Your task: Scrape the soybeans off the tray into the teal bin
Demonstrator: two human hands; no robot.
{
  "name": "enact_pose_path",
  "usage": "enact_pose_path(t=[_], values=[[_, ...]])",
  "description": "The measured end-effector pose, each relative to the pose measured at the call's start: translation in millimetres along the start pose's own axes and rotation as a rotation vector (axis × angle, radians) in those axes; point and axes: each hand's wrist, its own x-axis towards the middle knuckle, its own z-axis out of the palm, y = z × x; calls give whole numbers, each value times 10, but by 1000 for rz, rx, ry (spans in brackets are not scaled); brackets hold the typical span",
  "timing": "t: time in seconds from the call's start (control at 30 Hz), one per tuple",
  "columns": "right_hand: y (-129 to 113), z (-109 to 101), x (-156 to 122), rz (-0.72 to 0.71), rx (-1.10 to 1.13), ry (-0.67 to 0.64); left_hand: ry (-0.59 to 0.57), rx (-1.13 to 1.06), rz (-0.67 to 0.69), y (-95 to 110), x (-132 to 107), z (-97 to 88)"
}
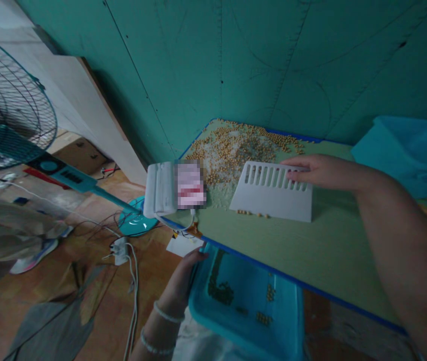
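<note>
My right hand (313, 170) grips a white slotted scraper (271, 204) by its upper right side, fingers over the slots. The scraper stands tilted on the pale green tabletop (341, 245), and a few round tan beans (249, 213) lie along its lower edge. Behind it spreads a heap of tan beans (232, 145) mixed with whitish grains. Below the table's front edge, my left hand (185, 268) is closed on the left side of a blue plastic basin (247, 343). Small groups of beans and some dark green bits rest inside the basin.
A phone with a blurred screen (191, 185) and a white device (160, 189) sit at the table's left corner. A blue bag (405, 155) is at the right. Left are a standing fan (66, 173), a power strip (119, 249), cables and a person's legs (14, 230).
</note>
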Motion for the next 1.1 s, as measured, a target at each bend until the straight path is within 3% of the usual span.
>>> enact_pose_path(t=[0.33, 1.1], values=[[53, 78, 64, -30, 106, -44, -9, 9, 6, -5, 14, -4], [108, 279, 187, -1, -21, -221, -10, -24, -44, 1, 29, -8]])
